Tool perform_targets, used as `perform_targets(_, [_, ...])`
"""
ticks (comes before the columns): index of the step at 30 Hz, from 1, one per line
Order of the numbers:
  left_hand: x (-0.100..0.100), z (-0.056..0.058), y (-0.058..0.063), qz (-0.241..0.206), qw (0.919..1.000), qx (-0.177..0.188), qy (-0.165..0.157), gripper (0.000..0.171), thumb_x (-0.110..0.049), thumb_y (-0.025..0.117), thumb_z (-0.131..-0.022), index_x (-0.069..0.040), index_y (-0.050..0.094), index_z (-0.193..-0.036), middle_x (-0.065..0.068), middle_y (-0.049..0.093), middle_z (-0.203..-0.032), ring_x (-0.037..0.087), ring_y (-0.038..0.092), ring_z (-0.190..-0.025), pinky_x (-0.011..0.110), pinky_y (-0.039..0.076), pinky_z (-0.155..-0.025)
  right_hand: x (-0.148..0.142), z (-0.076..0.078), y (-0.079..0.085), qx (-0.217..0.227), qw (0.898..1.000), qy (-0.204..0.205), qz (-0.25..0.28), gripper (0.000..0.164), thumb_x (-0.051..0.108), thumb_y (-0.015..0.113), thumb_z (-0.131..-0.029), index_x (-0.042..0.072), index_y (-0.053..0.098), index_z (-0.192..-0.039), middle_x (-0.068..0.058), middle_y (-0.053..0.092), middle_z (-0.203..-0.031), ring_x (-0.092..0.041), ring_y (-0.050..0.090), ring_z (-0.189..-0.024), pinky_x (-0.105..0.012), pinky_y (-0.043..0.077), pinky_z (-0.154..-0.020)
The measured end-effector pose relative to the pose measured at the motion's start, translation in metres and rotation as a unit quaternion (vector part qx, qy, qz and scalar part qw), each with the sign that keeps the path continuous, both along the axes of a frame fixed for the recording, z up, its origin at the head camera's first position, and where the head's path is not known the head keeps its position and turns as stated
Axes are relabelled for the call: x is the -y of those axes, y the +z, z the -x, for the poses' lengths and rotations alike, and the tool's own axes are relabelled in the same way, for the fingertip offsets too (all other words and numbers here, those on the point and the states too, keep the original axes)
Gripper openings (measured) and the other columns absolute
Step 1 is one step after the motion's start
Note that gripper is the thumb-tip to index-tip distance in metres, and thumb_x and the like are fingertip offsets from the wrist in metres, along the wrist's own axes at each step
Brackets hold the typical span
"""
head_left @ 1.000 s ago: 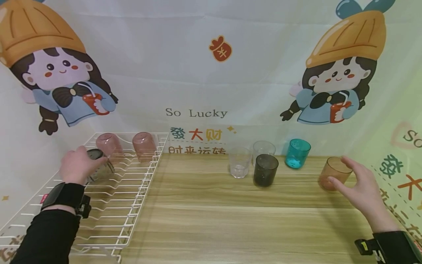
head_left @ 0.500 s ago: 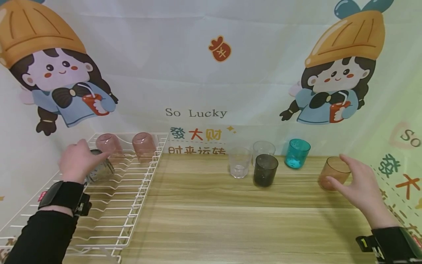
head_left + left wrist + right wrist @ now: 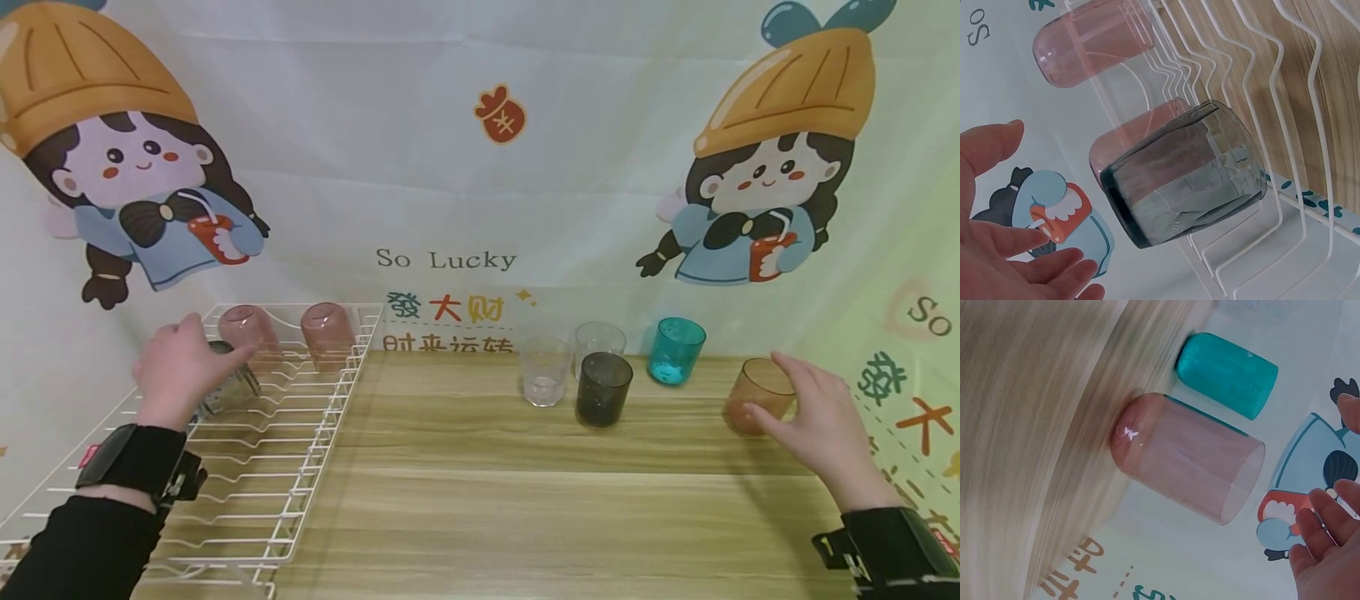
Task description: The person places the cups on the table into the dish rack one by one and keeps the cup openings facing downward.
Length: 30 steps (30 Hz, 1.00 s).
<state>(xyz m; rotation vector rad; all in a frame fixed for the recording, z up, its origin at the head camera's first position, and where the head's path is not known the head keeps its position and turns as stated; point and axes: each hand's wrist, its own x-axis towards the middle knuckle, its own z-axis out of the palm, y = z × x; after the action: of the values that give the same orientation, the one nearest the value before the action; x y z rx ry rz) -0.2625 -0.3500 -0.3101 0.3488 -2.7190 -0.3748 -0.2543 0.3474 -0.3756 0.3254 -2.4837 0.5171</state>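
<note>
From the middle of the near edge, the right hand (image 3: 828,437) is held at two o'clock, spread and unfilled, beside the upright amber glass (image 3: 753,398), which could be tipped by a careless brush. At ten, the left hand (image 3: 178,371) is held relaxed, nothing gripped, beside the upside-down grey glass (image 3: 1185,181); if nudged on the wavy rack (image 3: 277,559), the pink glasses (image 3: 327,336) beyond could be struck.

A cartoon-printed backdrop (image 3: 360,150) rises behind the wood-grain tabletop (image 3: 525,525).

"So Lucky" (image 3: 446,259), "發大财" (image 3: 446,307), "时来运转" (image 3: 448,343), all on wall backdrop (image 3: 360,125)
</note>
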Motion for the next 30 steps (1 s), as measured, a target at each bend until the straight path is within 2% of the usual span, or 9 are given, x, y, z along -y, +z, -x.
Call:
perform_targets(6, [-0.005, -0.006, 0.003, 0.001, 1.0000, -0.008, -0.005, 0.083, -0.058, 0.059, -0.083, 0.014, 0.041, -0.120, 0.038, 0.044, -0.111, 0.053, 0.040, -0.103, 0.068, 0.035, -0.070, -0.003, 0.004, -0.005, -0.003, 1.000, -0.007, -0.018, 0.076, 0.017, 0.078, -0.073, -0.009, 0.040, -0.134, -0.038, 0.047, -0.123, -0.055, 0.039, -0.110, -0.065, 0.029, -0.092])
perform_targets(13, [-0.015, -0.009, 0.005, 0.006, 0.9996, -0.021, -0.020, 0.087, -0.057, 0.060, -0.082, 0.013, 0.038, -0.130, 0.040, 0.043, -0.118, 0.055, 0.038, -0.109, 0.070, 0.033, -0.074, -0.006, 0.006, -0.009, 0.006, 0.999, -0.018, -0.031, 0.077, 0.016, 0.079, -0.072, -0.010, 0.040, -0.134, -0.038, 0.046, -0.124, -0.054, 0.038, -0.110, -0.064, 0.030, -0.092])
perform_targets(18, [-0.022, -0.011, 0.007, 0.009, 0.9993, -0.023, -0.028, 0.095, -0.056, 0.060, -0.083, 0.013, 0.029, -0.139, 0.042, 0.038, -0.127, 0.057, 0.034, -0.116, 0.071, 0.032, -0.082, -0.007, 0.007, -0.013, 0.002, 0.999, -0.020, -0.037, 0.076, 0.014, 0.078, -0.072, -0.012, 0.040, -0.132, -0.038, 0.046, -0.122, -0.054, 0.039, -0.109, -0.063, 0.030, -0.092])
perform_targets(26, [-0.028, -0.017, 0.008, 0.009, 0.9974, -0.043, -0.056, 0.092, -0.056, 0.064, -0.080, 0.011, 0.035, -0.136, 0.040, 0.043, -0.126, 0.055, 0.039, -0.113, 0.069, 0.037, -0.080, -0.006, 0.010, -0.014, 0.001, 0.999, -0.018, -0.040, 0.074, 0.012, 0.078, -0.072, -0.013, 0.040, -0.131, -0.038, 0.046, -0.121, -0.054, 0.038, -0.110, -0.063, 0.029, -0.093])
perform_targets(30, [-0.033, -0.019, 0.009, 0.006, 0.9954, -0.058, -0.075, 0.080, -0.051, 0.068, -0.079, 0.009, 0.045, -0.128, 0.037, 0.049, -0.119, 0.052, 0.043, -0.110, 0.065, 0.038, -0.081, -0.005, 0.012, -0.014, 0.000, 0.999, -0.020, -0.044, 0.074, 0.012, 0.079, -0.070, -0.012, 0.041, -0.130, -0.037, 0.046, -0.121, -0.053, 0.039, -0.110, -0.063, 0.030, -0.092])
